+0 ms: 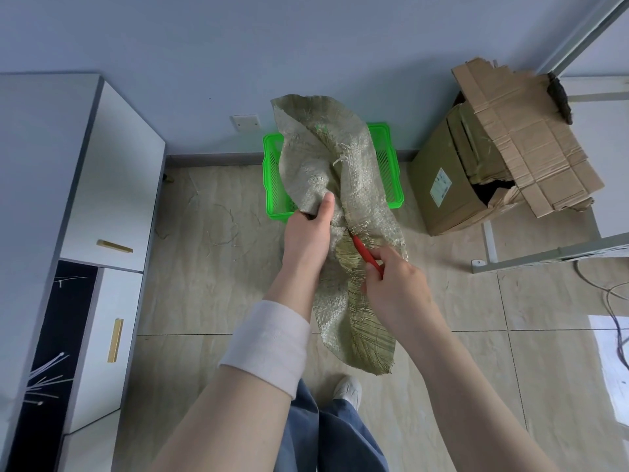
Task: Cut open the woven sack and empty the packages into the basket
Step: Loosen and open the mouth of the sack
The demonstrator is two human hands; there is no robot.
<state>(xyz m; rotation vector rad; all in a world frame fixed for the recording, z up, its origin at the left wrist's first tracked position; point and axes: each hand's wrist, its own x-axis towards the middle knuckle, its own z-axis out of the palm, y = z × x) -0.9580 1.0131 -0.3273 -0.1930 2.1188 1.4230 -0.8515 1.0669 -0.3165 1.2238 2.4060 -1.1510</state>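
A limp olive-green woven sack [326, 158] hangs in front of me, its upper part draped over a bright green plastic basket [391, 172] on the floor by the wall. My left hand [309, 233] grips a fold of the sack near its middle, thumb on top. My right hand [394, 287] holds a red-handled cutting tool [366, 255] whose tip goes into the sack fabric; its blade is hidden. The sack's frayed lower end [367, 342] dangles above the floor. No packages are visible.
A torn cardboard box [476, 172] stands right of the basket. A white cabinet [102, 199] with gold handles runs along the left. A metal table leg [490, 247] and cables lie at the right. Loose fibres litter the tiled floor. My shoe [347, 390] is below.
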